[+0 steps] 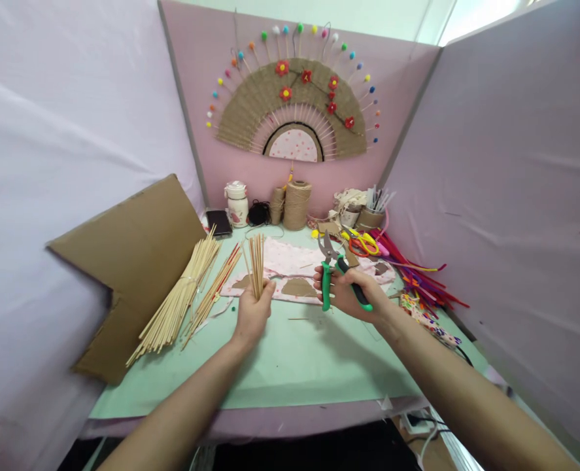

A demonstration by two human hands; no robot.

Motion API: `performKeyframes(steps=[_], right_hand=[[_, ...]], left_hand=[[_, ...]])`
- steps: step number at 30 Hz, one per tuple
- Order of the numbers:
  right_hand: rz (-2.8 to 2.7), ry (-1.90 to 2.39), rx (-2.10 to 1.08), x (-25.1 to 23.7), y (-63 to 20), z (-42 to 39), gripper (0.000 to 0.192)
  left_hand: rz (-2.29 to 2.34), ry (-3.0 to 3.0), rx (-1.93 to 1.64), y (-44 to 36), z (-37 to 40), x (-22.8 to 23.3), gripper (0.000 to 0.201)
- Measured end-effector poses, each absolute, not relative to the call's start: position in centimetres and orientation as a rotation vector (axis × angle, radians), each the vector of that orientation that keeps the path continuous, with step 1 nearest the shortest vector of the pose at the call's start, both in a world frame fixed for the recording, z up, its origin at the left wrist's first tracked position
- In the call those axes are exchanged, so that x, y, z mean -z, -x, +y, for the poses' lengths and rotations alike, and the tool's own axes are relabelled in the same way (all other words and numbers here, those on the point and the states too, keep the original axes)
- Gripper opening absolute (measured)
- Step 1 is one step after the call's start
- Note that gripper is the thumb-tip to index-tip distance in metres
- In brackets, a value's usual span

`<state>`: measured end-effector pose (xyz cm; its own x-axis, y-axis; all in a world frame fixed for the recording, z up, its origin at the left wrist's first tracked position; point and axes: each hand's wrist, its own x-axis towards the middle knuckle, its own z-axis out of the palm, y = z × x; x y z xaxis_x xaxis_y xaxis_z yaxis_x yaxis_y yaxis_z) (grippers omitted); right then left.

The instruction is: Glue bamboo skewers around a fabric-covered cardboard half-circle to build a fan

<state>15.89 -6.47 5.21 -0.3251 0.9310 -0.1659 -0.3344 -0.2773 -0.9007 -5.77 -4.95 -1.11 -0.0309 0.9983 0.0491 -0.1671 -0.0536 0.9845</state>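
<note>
Single head-worn view, looking forward and down from above the near edge of the green table (290,366). The camera faces the pink back wall, where a fan decoration (292,108) hangs beyond the table's far edge. Both forearms enter from below, close to the lens. Wide-angle distortion probably bends the side panels.

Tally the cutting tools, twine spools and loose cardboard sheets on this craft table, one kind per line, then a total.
Cutting tools: 2, the green-handled shears in the right hand and the yellow scissors behind them.
Twine spools: 2, the large spool and the small spool beside it.
Cardboard sheets: 1, the cardboard sheet leaning at the left.
Total: 5.
</note>
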Motion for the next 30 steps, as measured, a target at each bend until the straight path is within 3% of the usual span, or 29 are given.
performKeyframes(steps=[8, 17, 30], right_hand=[[-1.318, 1.191, -1.361, -3.4, -12.3, -6.8, 0.043], [-1.536, 1.573, -0.633, 0.2, -11.3, -6.3, 0.03], [-1.729, 1.745, -0.432, 1.3, -10.7, -7.6, 0.025]], left_hand=[[0.939, -0.996, -1.382, 2.2, -3.7, -1.6, 0.037], [0.85, -0.882, -1.34, 1.6, -4.7, -0.3, 0.043], [0.831, -0.868, -1.211, 1.1, -4.7, 0.8, 0.042]])
